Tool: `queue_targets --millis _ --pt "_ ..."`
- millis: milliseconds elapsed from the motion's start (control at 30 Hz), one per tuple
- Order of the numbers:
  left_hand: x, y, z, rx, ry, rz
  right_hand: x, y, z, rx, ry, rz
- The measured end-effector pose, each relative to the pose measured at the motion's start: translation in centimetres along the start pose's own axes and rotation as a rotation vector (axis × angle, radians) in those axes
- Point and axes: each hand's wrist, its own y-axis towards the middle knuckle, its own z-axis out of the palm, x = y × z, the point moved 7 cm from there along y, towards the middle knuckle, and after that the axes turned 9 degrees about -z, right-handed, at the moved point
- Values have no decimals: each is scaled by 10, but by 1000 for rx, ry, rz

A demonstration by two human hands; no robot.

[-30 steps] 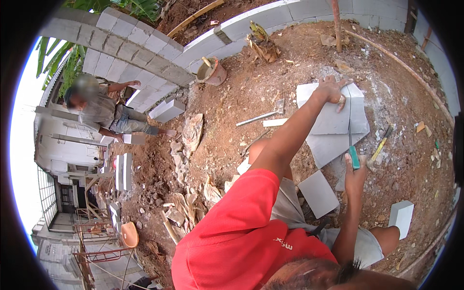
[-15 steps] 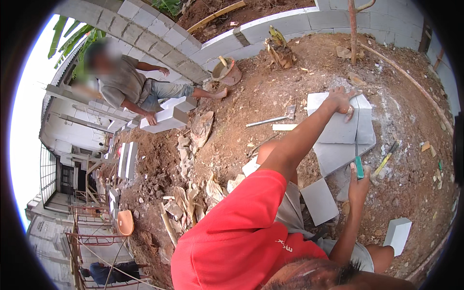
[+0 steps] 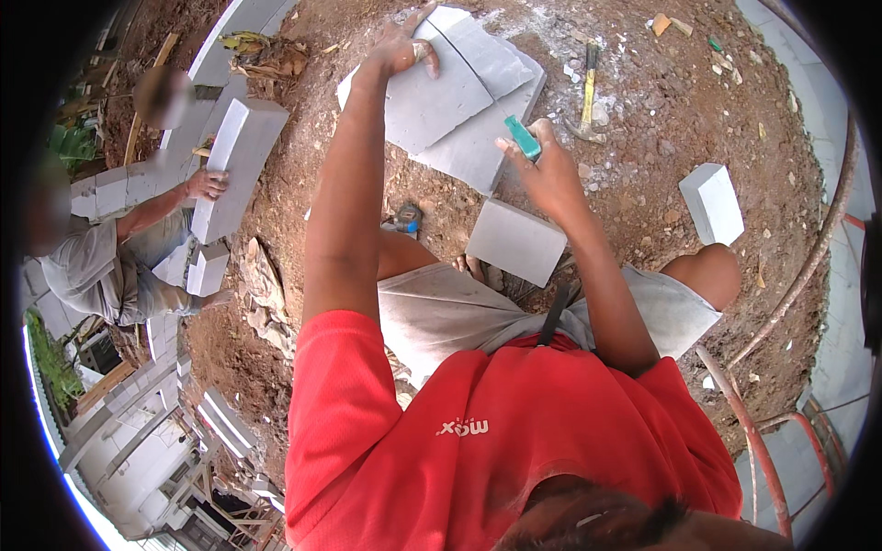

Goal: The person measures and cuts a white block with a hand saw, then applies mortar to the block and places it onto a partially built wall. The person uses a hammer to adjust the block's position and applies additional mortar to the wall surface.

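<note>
Pale grey block (image 3: 418, 106) lies upon a wider slab (image 3: 501, 154) on the brown soil (image 3: 643, 184), leaving visible the slab's lower corner and a strip of its right edge. The left grip (image 3: 398, 48) is spread open, pressing the block near its upper end and enclosing nothing. The right grip (image 3: 551, 174) is closed around the green handle of a saw (image 3: 522, 138), whose thin blade crosses the block's top face; its depth I cannot tell. For good sawing, I think, strokes should be long and straight, pressure light, and the left fingertips, now near the blade, held farther from it.
</note>
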Motion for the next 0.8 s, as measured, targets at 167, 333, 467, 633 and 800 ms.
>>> queue_targets --millis 167,333,467,633,800 --pt "33 7 -1 38 -58 44 -5 -94 -31 -23 116 -53" --pt "21 -7 -9 -10 -29 23 -9 -63 -13 -25 110 -21" --pt "7 8 -1 16 -37 71 -5 -15 -4 -20 25 41" --pt "26 19 -1 152 -193 130 -17 -114 -27 -50 147 -5" --pt "13 26 0 131 -232 196 -22 -44 -4 -78 91 2"
